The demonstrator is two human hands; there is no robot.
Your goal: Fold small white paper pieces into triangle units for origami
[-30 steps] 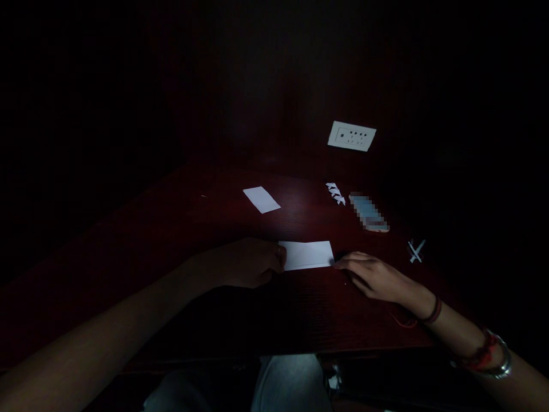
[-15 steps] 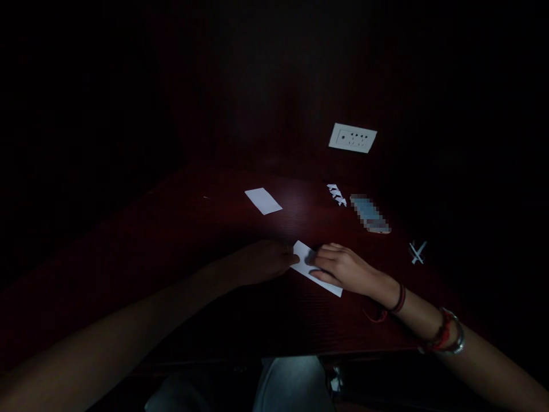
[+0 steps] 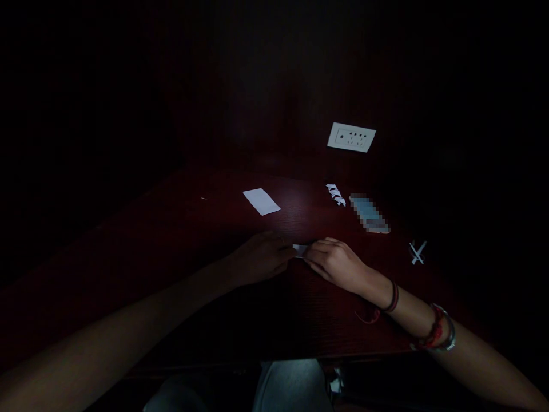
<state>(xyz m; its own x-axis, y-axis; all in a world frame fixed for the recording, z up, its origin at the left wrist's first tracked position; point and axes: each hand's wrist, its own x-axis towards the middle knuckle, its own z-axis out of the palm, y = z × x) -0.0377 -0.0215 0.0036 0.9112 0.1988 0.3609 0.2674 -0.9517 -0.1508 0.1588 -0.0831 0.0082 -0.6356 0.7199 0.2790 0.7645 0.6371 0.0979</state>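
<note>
Between my two hands is a white piece of paper [image 3: 299,251], with only a short strip of it showing. My left hand [image 3: 263,254], in deep shadow, pinches its left end. From the other side my right hand [image 3: 337,260] closes its fingers over the right part and hides most of it. Both hands are low over the dark red table. Farther back lies a flat white sheet of paper [image 3: 261,201], touched by neither hand.
Small folded white paper pieces [image 3: 335,194] lie at the back right, beside a blurred phone [image 3: 369,214]. Two crossed white strips [image 3: 417,252] rest farther right. A socket plate [image 3: 351,137] is on the wall behind. The table's front edge [image 3: 351,356] runs above my knees.
The paper between my hands shows a much smaller, narrower area than before. My right hand has moved slightly left and away from me, closer to the left hand.
</note>
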